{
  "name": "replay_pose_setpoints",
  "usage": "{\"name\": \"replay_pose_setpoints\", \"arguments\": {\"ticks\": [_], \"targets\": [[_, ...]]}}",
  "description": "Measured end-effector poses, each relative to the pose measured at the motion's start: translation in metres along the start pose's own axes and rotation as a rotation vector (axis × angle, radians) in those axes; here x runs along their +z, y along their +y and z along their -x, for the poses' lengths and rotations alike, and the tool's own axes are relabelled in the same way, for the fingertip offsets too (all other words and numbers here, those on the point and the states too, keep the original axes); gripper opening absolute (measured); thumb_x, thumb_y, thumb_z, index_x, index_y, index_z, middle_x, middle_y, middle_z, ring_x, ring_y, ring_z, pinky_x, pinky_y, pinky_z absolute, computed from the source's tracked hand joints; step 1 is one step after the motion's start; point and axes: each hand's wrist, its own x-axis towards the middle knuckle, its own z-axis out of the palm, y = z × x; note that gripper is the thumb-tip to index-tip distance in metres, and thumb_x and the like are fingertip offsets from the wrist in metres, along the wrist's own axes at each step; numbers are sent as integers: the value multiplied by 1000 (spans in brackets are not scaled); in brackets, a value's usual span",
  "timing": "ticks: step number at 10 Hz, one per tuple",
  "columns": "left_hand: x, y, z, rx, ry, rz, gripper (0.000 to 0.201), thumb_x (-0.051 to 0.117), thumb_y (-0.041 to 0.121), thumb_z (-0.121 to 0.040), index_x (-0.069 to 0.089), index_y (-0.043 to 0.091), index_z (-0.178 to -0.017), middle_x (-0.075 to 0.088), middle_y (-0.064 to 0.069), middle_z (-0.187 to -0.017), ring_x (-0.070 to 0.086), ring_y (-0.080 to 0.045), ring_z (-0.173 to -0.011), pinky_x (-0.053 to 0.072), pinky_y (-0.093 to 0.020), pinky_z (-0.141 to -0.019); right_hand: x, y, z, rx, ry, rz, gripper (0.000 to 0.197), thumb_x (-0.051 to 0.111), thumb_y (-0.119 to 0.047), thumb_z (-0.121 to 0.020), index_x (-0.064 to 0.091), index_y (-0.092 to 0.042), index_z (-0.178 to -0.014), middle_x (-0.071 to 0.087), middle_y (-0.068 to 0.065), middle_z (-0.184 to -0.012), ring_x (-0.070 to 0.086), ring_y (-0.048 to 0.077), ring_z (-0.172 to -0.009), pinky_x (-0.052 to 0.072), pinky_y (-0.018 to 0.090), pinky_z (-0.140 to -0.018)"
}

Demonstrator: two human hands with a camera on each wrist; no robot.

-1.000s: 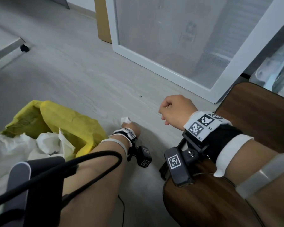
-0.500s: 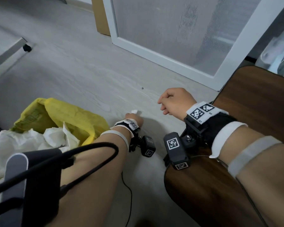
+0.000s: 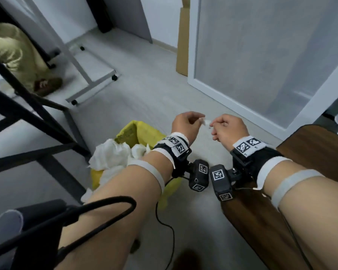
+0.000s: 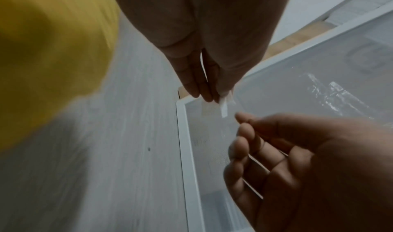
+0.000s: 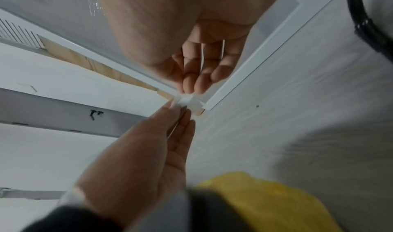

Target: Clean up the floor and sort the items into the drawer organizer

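Observation:
A small white paper scrap (image 3: 204,121) hangs in the air between both hands, above the grey floor. My left hand (image 3: 200,118) pinches it between thumb and fingertips; the left wrist view shows the scrap (image 4: 224,105) sticking out below those fingertips (image 4: 207,96). My right hand (image 3: 212,125) is curled, and its fingertips (image 5: 191,86) meet the scrap (image 5: 186,100) from the other side. Thin pale strips lie across the right palm (image 5: 203,55); what they are is unclear. No drawer organizer is in view.
A yellow bin bag (image 3: 129,131) stuffed with white tissues (image 3: 113,154) stands under my left forearm. A brown wooden seat (image 3: 320,152) is at the right, a white-framed panel (image 3: 261,65) behind the hands. Black table legs (image 3: 37,121) and a wheeled stand (image 3: 94,78) are on the left.
My left hand has risen from the floor with the scrap. The right hand has moved in to meet it. The head view has tilted up to show more of the room.

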Motion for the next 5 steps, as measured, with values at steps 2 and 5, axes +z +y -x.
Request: {"name": "replay_pose_setpoints", "arguments": {"ticks": [2, 5], "targets": [[-103, -32, 42, -95, 253, -124, 11, 67, 24, -90, 75, 18, -94, 73, 4, -82, 69, -15, -83, 53, -24, -76, 40, -25, 31, -30, -157, 2, 20, 53, -8, -88, 70, -12, -79, 67, 4, -65, 63, 18, -57, 51, 29, -60], [-131, -42, 47, -313, 168, -473, 40, 55, 27, -91, 62, 29, -130, 40, -10, -147, 32, -29, -140, 32, -35, -108, 44, -39, 37, -98, -210, -32, 22, 53, -7, -89, 69, -15, -77, 67, 1, -63, 62, 17, -55, 49, 29, -61]]}}
